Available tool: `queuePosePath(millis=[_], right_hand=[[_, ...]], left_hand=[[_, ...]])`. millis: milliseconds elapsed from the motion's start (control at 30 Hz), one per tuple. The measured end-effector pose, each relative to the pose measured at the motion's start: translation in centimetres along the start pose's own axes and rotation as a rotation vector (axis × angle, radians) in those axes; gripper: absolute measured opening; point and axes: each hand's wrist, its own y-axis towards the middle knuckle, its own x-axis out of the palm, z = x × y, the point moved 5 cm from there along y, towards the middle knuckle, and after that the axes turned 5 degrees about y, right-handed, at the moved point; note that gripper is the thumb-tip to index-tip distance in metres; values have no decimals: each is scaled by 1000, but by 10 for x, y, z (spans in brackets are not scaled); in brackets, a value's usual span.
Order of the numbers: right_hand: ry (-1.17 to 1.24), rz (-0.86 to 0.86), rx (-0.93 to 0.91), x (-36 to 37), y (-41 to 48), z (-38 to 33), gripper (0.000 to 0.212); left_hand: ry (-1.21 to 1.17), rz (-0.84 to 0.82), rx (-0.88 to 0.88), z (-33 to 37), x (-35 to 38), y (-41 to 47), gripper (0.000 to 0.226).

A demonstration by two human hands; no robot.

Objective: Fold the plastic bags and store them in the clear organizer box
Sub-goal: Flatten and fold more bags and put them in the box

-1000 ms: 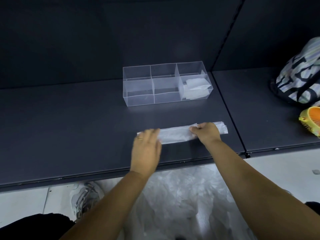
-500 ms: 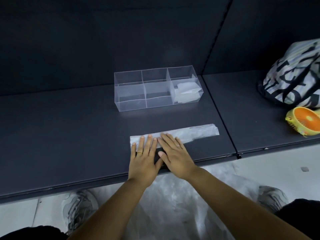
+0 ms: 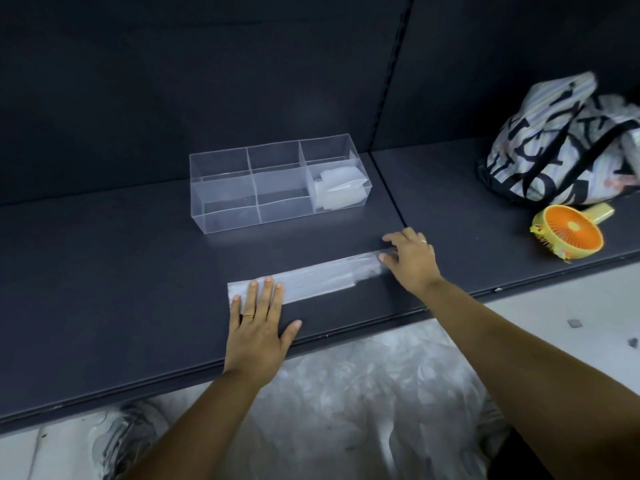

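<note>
At the front edge of the dark shelf (image 3: 121, 271): left hand (image 3: 258, 327), laid flat, fingers straight, fingertips pressing the left end of a plastic bag (image 3: 322, 280) folded into a long narrow strip. Right hand (image 3: 412, 261) rests over the strip's right end, fingers loosely spread and grasping nothing. The strip lies flat, slightly slanted. Behind it, apart: clear box (image 3: 225, 188), divided into sections, the rightmost holding folded bags (image 3: 341, 188). Far right of the shelf: patterned tote bag (image 3: 561, 147), orange-and-yellow hand fan (image 3: 569, 233) just in front. Below the edge: heap of loose plastic (image 3: 346, 410) on the floor, shoe (image 3: 128, 438) at its left.
</note>
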Motion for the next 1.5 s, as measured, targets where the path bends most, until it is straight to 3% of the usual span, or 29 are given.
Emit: queuePosePath(millis=[200, 400, 467, 633, 700, 800, 867, 967, 1067, 1200, 1267, 1400, 1500], right_hand=[[1, -61, -14, -2, 2, -9, 11], [593, -275, 249, -19, -43, 0, 6], [716, -435, 362, -18, -63, 3, 19], [751, -775, 445, -25, -87, -4, 27], [784, -861, 419, -31, -89, -17, 25], [890, -958, 386, -46, -89, -41, 23], [919, -850, 355, -57, -78, -48, 25], [1035, -576, 242, -68, -55, -53, 26], [1203, -720, 232, -43, -56, -67, 50], [1073, -831, 248, 6, -63, -83, 65], [1034, -837, 239, 20, -64, -83, 61], [847, -743, 166, 32, -59, -75, 18], [780, -618, 206, 40, -53, -73, 12]], left_hand=[[30, 2, 66, -6, -3, 3, 81], [119, 3, 236, -29, -13, 13, 81], [107, -27, 263, -22, -17, 14, 84], [-329, 31, 321, 76, -31, -5, 98], [-518, 86, 246, 115, -38, -10, 90], [-841, 209, 1, 135, -56, -10, 58], [-1028, 245, -130, 130, -65, -9, 43], [-1309, 102, -223, 115, -72, -5, 33], [-1651, -121, -322, 97, -73, 2, 13], [-1766, -267, -447, 64, -58, 17, 22], [-1845, -314, -467, 52, -50, 25, 26], [-1916, -311, -565, 27, -32, 35, 24], [-1858, -290, -679, 7, -19, 41, 19]])
